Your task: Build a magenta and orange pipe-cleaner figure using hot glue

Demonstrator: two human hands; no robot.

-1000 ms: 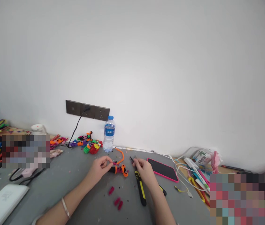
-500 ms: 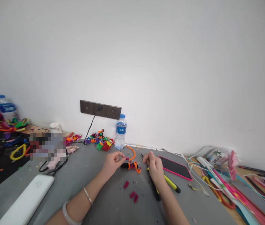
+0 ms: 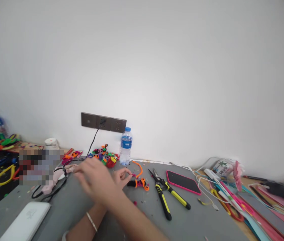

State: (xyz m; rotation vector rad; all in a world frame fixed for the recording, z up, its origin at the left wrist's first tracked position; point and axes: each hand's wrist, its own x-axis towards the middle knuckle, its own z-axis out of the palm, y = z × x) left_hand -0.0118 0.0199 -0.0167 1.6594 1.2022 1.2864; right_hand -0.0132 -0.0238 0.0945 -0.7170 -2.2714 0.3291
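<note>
My left hand [image 3: 121, 176] pinches a small magenta piece [image 3: 133, 175] between thumb and fingertips. Just right of it lies a black, magenta and orange fuzzy figure [image 3: 139, 183], with an orange fuzzy stem [image 3: 139, 167] behind. My right hand [image 3: 91, 179] is blurred and crosses over my left forearm, its fingers close to a pink glue gun [image 3: 52, 182] with a black cord; whether it holds anything cannot be made out. Yellow-black pliers [image 3: 165, 192] rest on the grey table with their jaws apart.
A pink-edged phone [image 3: 184, 182] lies right of the pliers. Behind stand a water bottle [image 3: 126, 147] and colourful fuzzy figures [image 3: 111, 160]. A white power bank [image 3: 26, 221] sits front left. Cables and craft strips [image 3: 244, 201] cover the right side.
My right hand has swung left from beside the pliers, across my left arm. The pliers now show fully. The view has shifted slightly, and the co-worker's hand at the left edge is out of view.
</note>
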